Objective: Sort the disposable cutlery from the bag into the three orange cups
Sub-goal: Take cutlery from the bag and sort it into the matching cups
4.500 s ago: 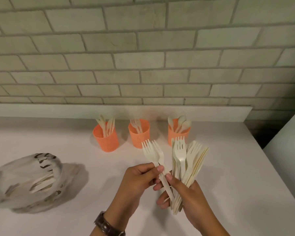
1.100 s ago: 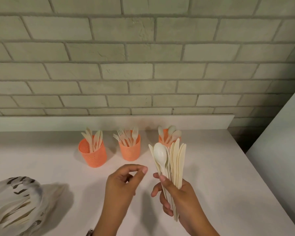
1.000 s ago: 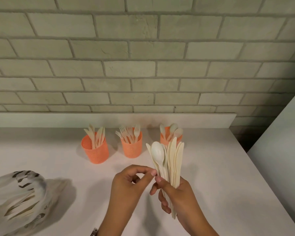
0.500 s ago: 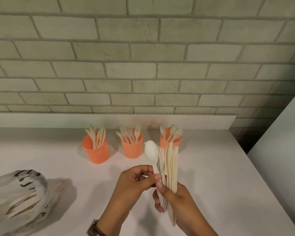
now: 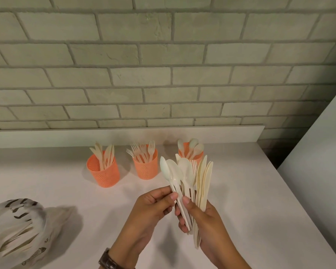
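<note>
My right hand point(image 5: 206, 228) grips a bundle of cream disposable cutlery point(image 5: 201, 181), held upright: knives, a fork and spoons. My left hand point(image 5: 151, 210) pinches the handles of two white spoons point(image 5: 172, 173) fanned out at the bundle's left side. Three orange cups stand in a row near the wall: the left cup point(image 5: 103, 172) holds knives, the middle cup point(image 5: 145, 166) holds forks, the right cup point(image 5: 190, 152) holds spoons and is partly hidden behind the bundle. The plastic bag point(image 5: 14, 233) lies at the lower left with more cutlery inside.
The white counter point(image 5: 250, 200) ends at a raised ledge under the brick wall point(image 5: 163, 65). Its right edge runs diagonally, with a dark gap and a white panel point(image 5: 322, 162) beyond it. A watch point(image 5: 107, 260) is on my left wrist.
The forks I held earlier now stand in the middle cup. In the last second my left hand closed on the front spoon, then fanned two spoons out to the left of the bundle.
</note>
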`<state>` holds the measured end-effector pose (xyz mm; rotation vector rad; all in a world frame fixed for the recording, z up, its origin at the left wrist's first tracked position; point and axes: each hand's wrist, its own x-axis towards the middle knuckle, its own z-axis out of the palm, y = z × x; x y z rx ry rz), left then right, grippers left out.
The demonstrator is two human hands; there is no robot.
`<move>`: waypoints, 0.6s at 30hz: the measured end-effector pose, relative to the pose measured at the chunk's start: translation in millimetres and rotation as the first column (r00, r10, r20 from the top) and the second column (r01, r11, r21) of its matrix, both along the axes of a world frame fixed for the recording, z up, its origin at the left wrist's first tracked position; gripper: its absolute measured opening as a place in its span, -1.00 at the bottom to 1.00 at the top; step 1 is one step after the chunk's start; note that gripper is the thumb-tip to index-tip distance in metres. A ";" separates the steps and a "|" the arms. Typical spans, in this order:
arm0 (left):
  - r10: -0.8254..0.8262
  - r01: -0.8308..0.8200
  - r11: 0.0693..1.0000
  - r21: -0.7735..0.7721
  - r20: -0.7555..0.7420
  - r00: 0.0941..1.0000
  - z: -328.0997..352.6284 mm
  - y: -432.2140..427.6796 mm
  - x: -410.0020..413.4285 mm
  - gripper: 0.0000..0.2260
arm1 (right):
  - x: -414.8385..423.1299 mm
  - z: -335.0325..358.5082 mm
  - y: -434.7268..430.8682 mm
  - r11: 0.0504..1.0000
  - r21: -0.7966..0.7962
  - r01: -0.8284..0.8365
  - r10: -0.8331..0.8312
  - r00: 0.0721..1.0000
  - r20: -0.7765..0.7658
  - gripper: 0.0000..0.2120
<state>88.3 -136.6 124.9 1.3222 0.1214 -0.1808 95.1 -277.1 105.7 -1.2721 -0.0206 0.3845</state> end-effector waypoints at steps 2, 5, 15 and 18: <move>-0.004 0.004 1.000 0.009 0.003 1.000 -0.4 -3.0 3.6 -0.84 | 0.4 -0.9 -1.1 0.999 0.022 0.023 -0.023 1.000 -0.014 -0.71; 0.072 -0.073 0.997 -0.010 -0.013 0.997 2.3 -6.3 17.3 -0.82 | 3.6 -5.4 -10.0 0.995 0.013 0.101 -0.100 0.994 -0.038 -0.75; 0.395 -0.437 0.885 0.161 0.240 0.887 -6.1 -31.1 162.4 -0.87 | 11.3 -14.7 -75.3 0.945 -0.136 0.296 -0.312 0.943 -0.113 -0.78; 0.372 -0.447 0.834 0.324 0.269 0.888 -22.5 -48.0 190.2 -0.89 | 19.9 -12.9 -86.1 0.949 -0.116 0.294 -0.307 0.944 -0.118 -0.79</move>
